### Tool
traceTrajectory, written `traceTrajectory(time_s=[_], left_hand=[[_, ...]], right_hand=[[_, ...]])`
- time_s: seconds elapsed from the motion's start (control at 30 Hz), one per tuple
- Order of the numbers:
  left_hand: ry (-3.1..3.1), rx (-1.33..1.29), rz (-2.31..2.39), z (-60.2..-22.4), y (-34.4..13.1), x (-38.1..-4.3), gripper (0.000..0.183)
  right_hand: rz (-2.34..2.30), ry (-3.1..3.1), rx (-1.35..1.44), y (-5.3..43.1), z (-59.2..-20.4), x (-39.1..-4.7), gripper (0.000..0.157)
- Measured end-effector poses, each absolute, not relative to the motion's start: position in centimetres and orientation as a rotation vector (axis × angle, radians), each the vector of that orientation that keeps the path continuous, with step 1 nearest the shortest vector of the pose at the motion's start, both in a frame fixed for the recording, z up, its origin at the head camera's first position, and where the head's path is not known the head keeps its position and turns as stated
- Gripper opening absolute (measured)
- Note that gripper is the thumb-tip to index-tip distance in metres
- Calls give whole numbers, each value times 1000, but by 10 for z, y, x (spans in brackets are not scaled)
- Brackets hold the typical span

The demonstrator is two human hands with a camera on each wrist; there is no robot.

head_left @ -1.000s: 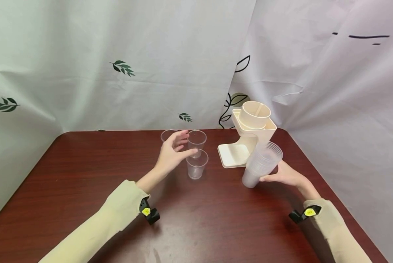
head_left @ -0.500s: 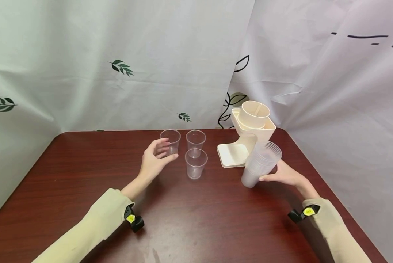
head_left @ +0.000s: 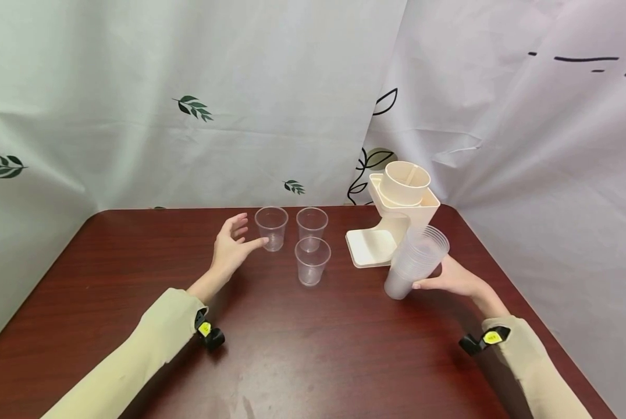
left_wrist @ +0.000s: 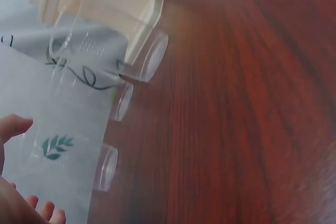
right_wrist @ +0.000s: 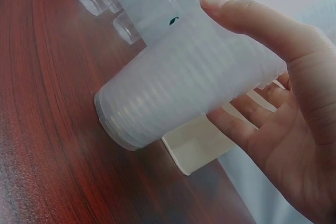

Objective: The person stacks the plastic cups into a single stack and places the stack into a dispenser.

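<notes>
Three clear plastic cups stand upright on the table: a rear left cup [head_left: 272, 230], a rear right cup [head_left: 312, 224] and a front cup [head_left: 311, 269]. My left hand [head_left: 228, 251] is just left of the rear left cup, fingers spread apart from the thumb and nothing held. Its thumb tip overlaps that cup in the head view. At the right, my right hand [head_left: 454, 276] grips a tall stack of nested plastic cups [right_wrist: 178, 77], which leans to the right. Thumb and fingers lie on opposite sides of the stack in the right wrist view.
Behind the stack stands a cream plastic stand [head_left: 425, 214] with a round open holder [head_left: 404, 185] on top and a flat square base [head_left: 370, 247]. The dark red wooden table [head_left: 313, 355] ends at a pale printed curtain [head_left: 229, 151] at the back and right.
My left hand has moved left, away from the front and rear right cups to beside the rear left one. The three cups, the right hand and its stack look unmoved.
</notes>
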State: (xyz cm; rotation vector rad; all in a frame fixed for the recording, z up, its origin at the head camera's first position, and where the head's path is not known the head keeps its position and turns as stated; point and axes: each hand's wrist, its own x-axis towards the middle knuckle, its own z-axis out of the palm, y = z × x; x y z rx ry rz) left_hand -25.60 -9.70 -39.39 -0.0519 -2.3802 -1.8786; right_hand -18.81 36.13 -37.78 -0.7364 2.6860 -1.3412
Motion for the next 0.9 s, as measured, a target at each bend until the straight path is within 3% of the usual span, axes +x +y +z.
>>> traceTrajectory(time_s=[0.27, 0.9], left_hand=[[-2442, -43, -1884, -397, -95, -272, 85], [-2467, -126, -1973, -403, -84, -289, 81]], right_hand=[[-1341, 2687, -737, 361, -377, -188, 70], [-1357, 2653, -786, 361, -378, -190, 71]])
